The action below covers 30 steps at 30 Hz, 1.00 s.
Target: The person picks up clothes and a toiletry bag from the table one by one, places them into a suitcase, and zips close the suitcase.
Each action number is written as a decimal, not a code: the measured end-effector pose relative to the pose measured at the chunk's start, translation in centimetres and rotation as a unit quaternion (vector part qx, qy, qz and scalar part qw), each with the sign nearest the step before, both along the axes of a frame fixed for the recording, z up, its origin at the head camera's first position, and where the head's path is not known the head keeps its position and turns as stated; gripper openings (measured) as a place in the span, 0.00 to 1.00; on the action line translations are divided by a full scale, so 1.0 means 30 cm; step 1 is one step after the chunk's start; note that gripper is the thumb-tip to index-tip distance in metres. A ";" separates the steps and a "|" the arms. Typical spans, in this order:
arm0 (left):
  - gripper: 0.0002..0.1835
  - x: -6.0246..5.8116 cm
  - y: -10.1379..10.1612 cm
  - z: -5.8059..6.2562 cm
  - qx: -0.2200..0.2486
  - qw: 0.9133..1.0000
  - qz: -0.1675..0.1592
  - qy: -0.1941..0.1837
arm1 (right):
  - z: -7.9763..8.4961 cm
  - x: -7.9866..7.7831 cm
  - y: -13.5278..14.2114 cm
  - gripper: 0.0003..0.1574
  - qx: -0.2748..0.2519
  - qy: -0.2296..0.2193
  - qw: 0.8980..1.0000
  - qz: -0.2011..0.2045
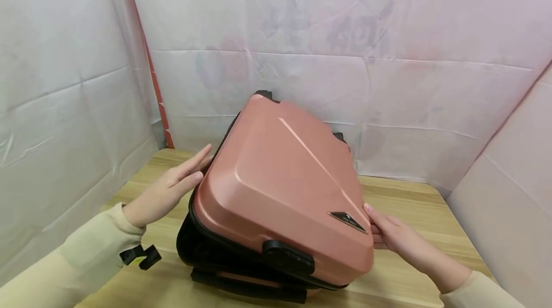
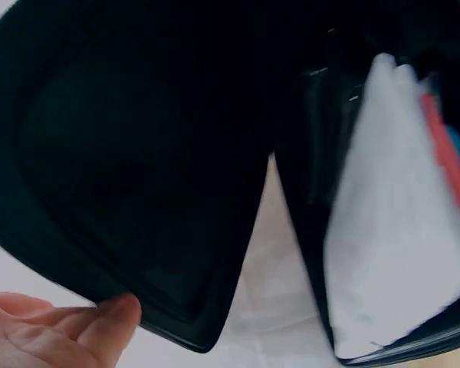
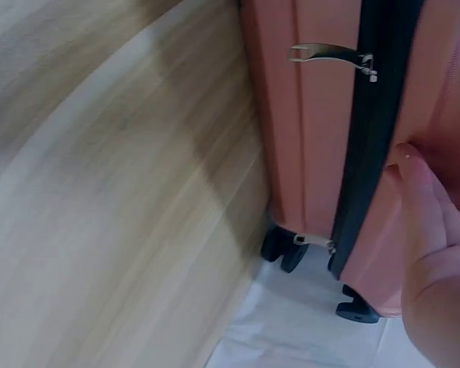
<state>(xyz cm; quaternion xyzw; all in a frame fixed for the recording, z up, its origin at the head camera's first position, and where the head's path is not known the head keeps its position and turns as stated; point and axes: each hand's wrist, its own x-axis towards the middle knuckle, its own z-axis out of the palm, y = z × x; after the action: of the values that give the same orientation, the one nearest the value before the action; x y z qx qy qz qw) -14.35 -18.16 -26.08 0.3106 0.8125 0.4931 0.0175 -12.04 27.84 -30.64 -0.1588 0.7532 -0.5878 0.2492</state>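
A pink hard-shell suitcase [image 1: 284,174] lies on a wooden table with its lid tilted partway up. The left hand [image 1: 166,190] touches the lid's left edge, fingers fairly straight. In the left wrist view, its fingertips meet the rim of the dark lid interior [image 2: 138,169]. Inside the lower half is folded white cloth [image 2: 399,222], with a red strip [image 2: 448,157] and a bit of blue beside it. Against the lid's right side rests the right hand [image 1: 398,238], its fingers extended. Metal zipper pulls [image 3: 326,52] hang by the black zipper band [image 3: 379,130].
The wooden table [image 1: 405,269] extends around the suitcase, with white sheeting [image 1: 276,20] hanging at the back and both sides. Black wheels [image 3: 284,249] stick out at the suitcase's far end. A black handle [image 1: 247,289] faces the front. A black clip [image 1: 142,255] sits at the left cuff.
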 end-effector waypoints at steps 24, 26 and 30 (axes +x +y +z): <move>0.28 0.015 -0.063 -0.220 0.058 0.991 0.028 -0.115 | 0.085 0.002 -0.183 0.34 0.206 0.106 0.963 -0.136; 0.29 0.027 -0.076 -0.236 0.052 0.991 0.039 -0.117 | 0.088 0.004 -0.195 0.33 0.222 0.119 0.958 -0.134; 0.29 0.042 -0.093 -0.264 0.050 0.992 0.039 -0.107 | 0.095 0.008 -0.212 0.30 0.243 0.142 0.952 -0.121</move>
<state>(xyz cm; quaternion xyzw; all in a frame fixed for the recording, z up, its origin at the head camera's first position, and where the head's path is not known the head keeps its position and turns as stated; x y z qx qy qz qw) -13.08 -20.94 -34.00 0.2248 0.7915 0.5641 0.0693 -11.80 21.49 -27.78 -0.0831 0.9146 -0.3835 0.0976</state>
